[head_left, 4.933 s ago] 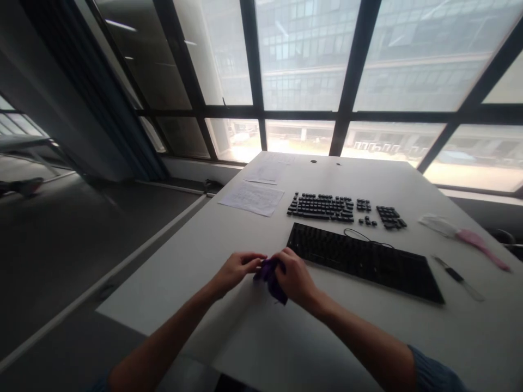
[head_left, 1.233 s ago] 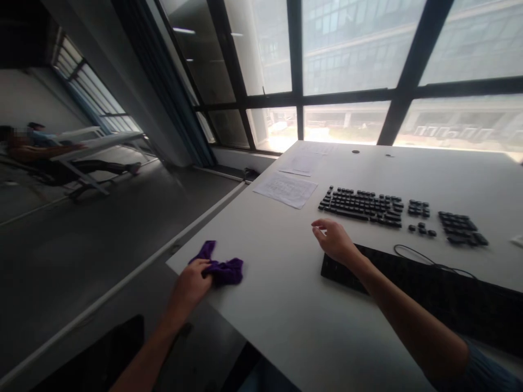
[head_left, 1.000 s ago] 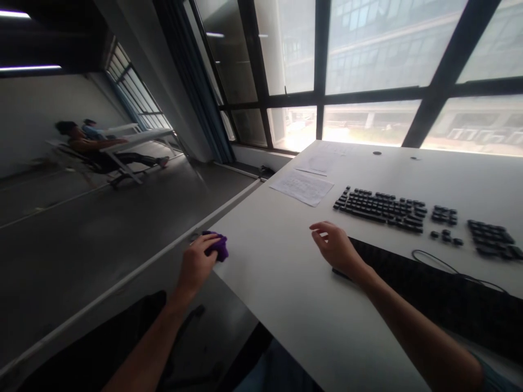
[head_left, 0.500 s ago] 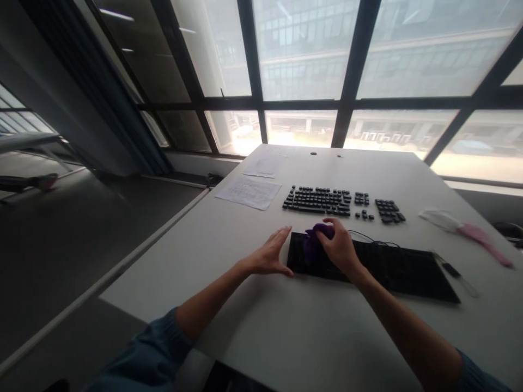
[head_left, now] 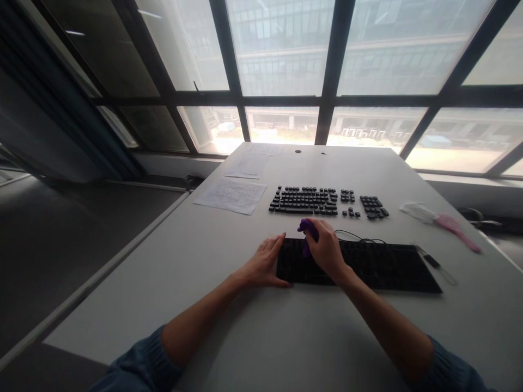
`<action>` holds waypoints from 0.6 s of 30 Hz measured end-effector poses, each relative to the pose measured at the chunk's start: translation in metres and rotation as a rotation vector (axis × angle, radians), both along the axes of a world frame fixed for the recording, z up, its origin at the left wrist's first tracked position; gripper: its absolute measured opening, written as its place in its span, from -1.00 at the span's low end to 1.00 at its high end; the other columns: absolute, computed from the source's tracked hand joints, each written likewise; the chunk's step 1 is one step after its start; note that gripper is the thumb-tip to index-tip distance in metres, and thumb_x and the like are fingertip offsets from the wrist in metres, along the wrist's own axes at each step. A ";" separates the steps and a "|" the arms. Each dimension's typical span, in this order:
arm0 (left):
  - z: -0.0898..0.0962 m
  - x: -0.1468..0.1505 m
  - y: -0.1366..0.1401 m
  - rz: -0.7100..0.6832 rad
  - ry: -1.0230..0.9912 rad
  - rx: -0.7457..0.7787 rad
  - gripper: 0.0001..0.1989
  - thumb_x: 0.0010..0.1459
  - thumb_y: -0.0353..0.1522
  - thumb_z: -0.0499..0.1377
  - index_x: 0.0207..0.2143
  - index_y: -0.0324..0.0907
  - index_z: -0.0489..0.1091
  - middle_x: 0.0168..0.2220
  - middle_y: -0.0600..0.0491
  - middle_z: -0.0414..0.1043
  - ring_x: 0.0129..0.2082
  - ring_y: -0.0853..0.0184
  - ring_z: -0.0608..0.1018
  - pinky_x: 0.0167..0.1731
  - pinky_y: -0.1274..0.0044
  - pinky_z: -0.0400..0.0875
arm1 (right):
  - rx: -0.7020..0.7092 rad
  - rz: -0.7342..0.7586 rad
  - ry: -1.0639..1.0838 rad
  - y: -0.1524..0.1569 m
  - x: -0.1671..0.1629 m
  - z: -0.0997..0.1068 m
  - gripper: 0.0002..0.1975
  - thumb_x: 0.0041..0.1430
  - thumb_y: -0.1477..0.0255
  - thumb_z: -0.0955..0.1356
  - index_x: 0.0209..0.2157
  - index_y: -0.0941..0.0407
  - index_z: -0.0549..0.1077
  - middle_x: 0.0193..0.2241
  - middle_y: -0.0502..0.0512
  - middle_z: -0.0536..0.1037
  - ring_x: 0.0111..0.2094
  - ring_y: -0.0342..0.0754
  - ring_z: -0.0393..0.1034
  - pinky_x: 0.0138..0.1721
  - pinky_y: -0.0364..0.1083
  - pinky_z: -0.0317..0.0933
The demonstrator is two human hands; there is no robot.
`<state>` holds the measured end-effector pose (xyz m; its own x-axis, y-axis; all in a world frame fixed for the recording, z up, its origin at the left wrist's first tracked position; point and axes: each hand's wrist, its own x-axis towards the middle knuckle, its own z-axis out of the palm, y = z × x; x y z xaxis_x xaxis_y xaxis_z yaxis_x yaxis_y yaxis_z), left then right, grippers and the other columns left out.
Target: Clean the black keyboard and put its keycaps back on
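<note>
The right hand (head_left: 326,247) pinches a crumpled purple fabric cloth (head_left: 309,230) between thumb and fingers, the cloth's lower end hanging down onto the left part of a long, flat, black rectangular keyboard base (head_left: 388,267). The left hand (head_left: 263,264) is spread wide, thumb at the base's near left corner and fingertips at its far left corner, bracketing that end. A thin black cable (head_left: 349,235) curls along the base's far edge. Beyond it, small black plastic keycaps (head_left: 303,201) lie laid out in keyboard order, in separate groups. Just beside the base's right end is a slim tool with a black grip and a wire loop (head_left: 432,261); farther right lies a pink-handled tool (head_left: 454,226) with a whitish head, too blurred to make out. All of this is on a white, smooth-topped desk (head_left: 327,337), with printed white paper sheets (head_left: 232,195) near its left edge. Past the desk stand dark-framed glass windows (head_left: 281,60), a dark blue fabric curtain (head_left: 61,103) to their left.
</note>
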<state>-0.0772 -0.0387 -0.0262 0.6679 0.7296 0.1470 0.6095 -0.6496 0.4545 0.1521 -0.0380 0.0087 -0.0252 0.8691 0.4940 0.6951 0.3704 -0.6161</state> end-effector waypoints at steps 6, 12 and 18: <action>-0.010 -0.004 0.000 -0.008 -0.058 0.032 0.51 -0.18 -0.05 0.47 0.40 -0.13 -0.68 0.40 -0.36 -0.11 0.36 -0.22 0.11 0.29 -0.06 0.01 | -0.058 0.312 -0.314 -0.038 -0.034 -0.013 -0.65 0.17 0.55 0.39 0.00 0.06 0.47 -0.02 0.16 0.51 -0.04 0.13 0.27 0.01 0.06 0.24; -0.021 -0.007 0.009 -0.037 -0.122 0.070 0.47 -0.16 -0.22 0.45 0.39 -0.11 -0.71 0.37 -0.37 -0.04 0.33 -0.19 0.19 0.23 -0.05 0.15 | -0.016 0.285 -0.404 -0.048 -0.047 -0.014 -0.80 0.27 0.28 0.39 -0.13 0.07 0.50 -0.06 0.15 0.48 -0.06 0.10 0.23 -0.02 0.06 0.21; -0.018 -0.007 0.011 -0.015 -0.126 0.060 0.51 -0.22 -0.16 0.49 0.41 -0.09 -0.64 0.35 -0.35 0.02 0.31 -0.21 0.21 0.21 -0.04 0.21 | 0.032 0.343 -0.474 -0.044 -0.034 -0.015 -0.86 0.23 0.36 0.40 -0.19 0.09 0.47 -0.22 0.12 0.48 -0.15 0.05 0.25 -0.12 -0.02 0.19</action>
<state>-0.0841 -0.0278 -0.0441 0.6523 0.7069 0.2737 0.5398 -0.6866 0.4870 0.1184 -0.0823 -0.0063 -0.5274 0.7570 0.3857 0.7291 0.6364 -0.2520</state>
